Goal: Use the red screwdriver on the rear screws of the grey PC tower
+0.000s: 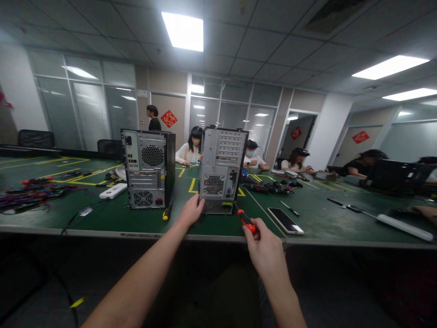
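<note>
An upright computer case (217, 173) stands near the table's front edge with its grey back panel toward me. My left hand (191, 210) steadies its lower left edge, the thumb at the back panel and the other fingers partly hidden along the side. A red-and-black screwdriver (246, 222) is held in my right hand (264, 241), fingers closed round the handle. Its shaft points up and left to the case's lower right edge; whether the tip touches is too small to tell. To the left stands a second computer case (145, 168), with a yellow-and-black screwdriver (167, 212) lying between the two.
Right of my right hand lie a phone (285, 220) and a thin dark tool (289, 208). Black cables (273, 186) lie behind them. A tangle of coloured wires (30, 197) and a white power strip (113, 191) are at left. Several people sit across the green table (218, 231).
</note>
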`<action>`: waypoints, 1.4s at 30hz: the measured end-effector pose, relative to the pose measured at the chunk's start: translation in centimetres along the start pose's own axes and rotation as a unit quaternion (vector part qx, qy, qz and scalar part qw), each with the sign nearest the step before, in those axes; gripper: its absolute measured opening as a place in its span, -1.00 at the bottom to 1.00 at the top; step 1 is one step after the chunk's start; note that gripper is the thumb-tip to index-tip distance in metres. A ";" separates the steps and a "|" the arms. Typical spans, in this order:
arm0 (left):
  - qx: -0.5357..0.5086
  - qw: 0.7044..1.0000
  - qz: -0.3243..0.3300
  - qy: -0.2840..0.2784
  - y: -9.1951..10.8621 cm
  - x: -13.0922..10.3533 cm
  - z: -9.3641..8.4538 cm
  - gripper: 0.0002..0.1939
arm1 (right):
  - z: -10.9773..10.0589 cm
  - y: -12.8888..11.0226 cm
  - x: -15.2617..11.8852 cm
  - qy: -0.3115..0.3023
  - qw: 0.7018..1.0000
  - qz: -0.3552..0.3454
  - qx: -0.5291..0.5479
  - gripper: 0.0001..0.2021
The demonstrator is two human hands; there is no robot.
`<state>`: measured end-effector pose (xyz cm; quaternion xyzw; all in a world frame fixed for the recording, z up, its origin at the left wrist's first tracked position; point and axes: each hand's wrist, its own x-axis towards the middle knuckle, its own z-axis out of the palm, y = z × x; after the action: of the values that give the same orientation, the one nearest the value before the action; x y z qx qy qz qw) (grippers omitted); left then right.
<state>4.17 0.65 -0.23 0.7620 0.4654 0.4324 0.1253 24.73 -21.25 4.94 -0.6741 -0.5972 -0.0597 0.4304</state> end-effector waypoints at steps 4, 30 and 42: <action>-0.001 1.000 0.004 0.002 -0.1 0.0 0.0 -0.75 | 0.2 0.5 0.0 0.023 0.997 -0.057 -0.041 -0.72; 0.006 1.000 0.005 0.002 -0.1 0.0 0.0 -0.76 | 0.3 0.4 0.0 0.017 0.998 -0.038 -0.047 -0.74; 0.008 1.000 0.007 0.005 -0.1 0.0 0.1 -0.76 | 0.4 0.5 0.0 0.006 0.996 -0.042 -0.078 -0.72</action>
<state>4.24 0.76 -0.35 0.7642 0.4639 0.4335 0.1136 24.97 -20.96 4.44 -0.6801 -0.6155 -0.1284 0.3770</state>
